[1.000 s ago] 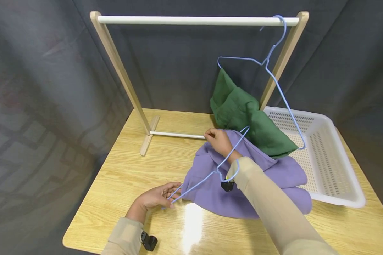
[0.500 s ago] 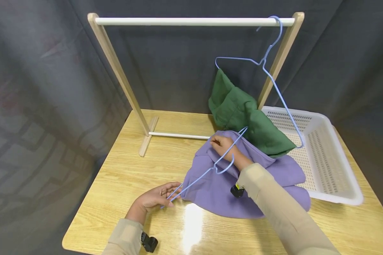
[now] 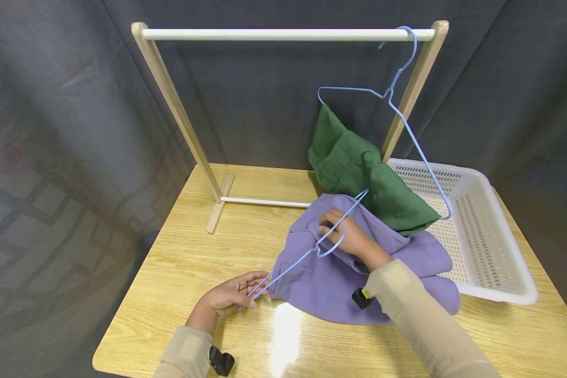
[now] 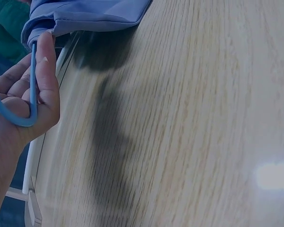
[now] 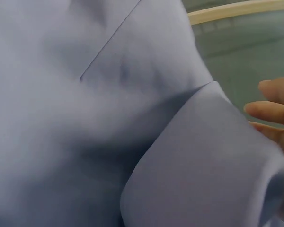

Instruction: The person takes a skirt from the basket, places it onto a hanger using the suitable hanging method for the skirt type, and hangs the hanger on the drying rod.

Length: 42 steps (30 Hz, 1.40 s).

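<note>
A blue clothes hanger (image 3: 290, 266) slants across a purple garment (image 3: 321, 294), one end inside my left hand (image 3: 229, 293). In the left wrist view the hanger's bent end (image 4: 34, 90) lies across the palm, and the fingers reach the garment's edge (image 4: 97, 16). My right hand (image 3: 352, 236) is over the garment, behind the hanger's upper arm. In the right wrist view its fingers (image 5: 270, 112) are extended beside a fold of purple cloth (image 5: 203, 161), with nothing seen between them. Part of the right hand is cut off there.
A wooden rack with a white rail (image 3: 264, 35) stands at the back. On it hangs another blue hanger (image 3: 418, 142) with a green garment (image 3: 354, 157). A white perforated basket (image 3: 505, 226) sits at the right of the wooden table (image 3: 184, 262).
My right hand has drawn back toward the right and down over the purple garment, away from its far left edge. The left hand stays nearly where it was with the hanger.
</note>
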### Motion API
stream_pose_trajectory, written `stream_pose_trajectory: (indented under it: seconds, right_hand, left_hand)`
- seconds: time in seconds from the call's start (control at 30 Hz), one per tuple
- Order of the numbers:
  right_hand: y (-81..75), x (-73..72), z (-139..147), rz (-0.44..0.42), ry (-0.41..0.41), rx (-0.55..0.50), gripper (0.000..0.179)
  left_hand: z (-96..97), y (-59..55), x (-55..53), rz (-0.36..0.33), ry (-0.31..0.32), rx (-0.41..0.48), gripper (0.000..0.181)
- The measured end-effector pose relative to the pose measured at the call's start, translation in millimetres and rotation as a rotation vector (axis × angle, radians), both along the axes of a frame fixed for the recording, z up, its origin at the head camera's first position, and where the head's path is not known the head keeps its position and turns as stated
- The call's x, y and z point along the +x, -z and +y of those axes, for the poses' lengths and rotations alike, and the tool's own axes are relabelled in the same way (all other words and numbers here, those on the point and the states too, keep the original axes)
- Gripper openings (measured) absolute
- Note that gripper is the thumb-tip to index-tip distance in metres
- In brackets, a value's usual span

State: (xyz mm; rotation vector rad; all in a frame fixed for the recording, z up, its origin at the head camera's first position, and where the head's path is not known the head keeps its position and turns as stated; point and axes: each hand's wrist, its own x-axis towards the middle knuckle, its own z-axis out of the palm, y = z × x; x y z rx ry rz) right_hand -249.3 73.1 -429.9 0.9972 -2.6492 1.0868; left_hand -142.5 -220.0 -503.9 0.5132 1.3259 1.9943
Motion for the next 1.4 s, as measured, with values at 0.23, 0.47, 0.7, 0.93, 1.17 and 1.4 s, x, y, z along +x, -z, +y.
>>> stream_pose_trajectory:
  seconds: [0.23, 0.47, 0.7, 0.93, 1.17, 1.4]
  right_hand:
    - [-8.0, 16.8, 9, -0.195, 0.110, -0.157, 0.013]
    - [-17.0, 27.4, 14, -0.613, 0.114, -0.768, 0.011]
    - [-22.5, 33.1, 10, -0.763, -0.019, -1.091, 0.013]
    - [-26.2, 44.0, -7, -0.738, 0.087, -1.248, 0.019]
    - [-29.1, 48.1, -18, -0.774, 0.140, -1.377, 0.018]
    - [-28.8, 54.9, -17, -0.883, 0.003, -1.403, 0.006]
  left_hand:
    - [-0.3, -0.5, 2.5, -0.018, 0.022, 0.059, 0.069]
    - [1.8, -2.5, 3.2, -0.027, 0.026, 0.086, 0.068]
    - [3.1, -0.6, 3.4, -0.033, 0.028, 0.097, 0.070]
    - [5.5, 0.0, 3.6, -0.043, 0.039, 0.125, 0.070]
    - [6.7, 0.4, 3.8, -0.045, 0.026, 0.114, 0.069]
    - [7.2, -0.2, 5.2, -0.047, 0.007, 0.063, 0.071]
